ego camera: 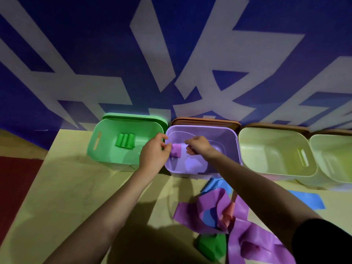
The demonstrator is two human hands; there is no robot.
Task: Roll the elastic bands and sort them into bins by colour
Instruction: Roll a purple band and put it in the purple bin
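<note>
A rolled purple band (176, 149) is low inside the purple bin (231, 134), near its left wall. My left hand (154, 152) reaches over the bin's left rim and pinches the roll's left end with its fingertips. Just to the right of the roll, my right hand (200, 145) hovers inside the bin with loosely curled fingers and holds nothing. The green bin (95, 141) to the left holds three green rolls (125, 141). A heap of loose bands lies on the floor in front: purple (247, 237), blue (215, 185), orange (228, 214) and green (211, 244).
Two pale yellow-green bins (247, 141) (320, 145) stand to the right of the purple one. Another blue band (308, 201) lies flat on the yellow floor at right. Lids lean behind the bins against a blue and white wall.
</note>
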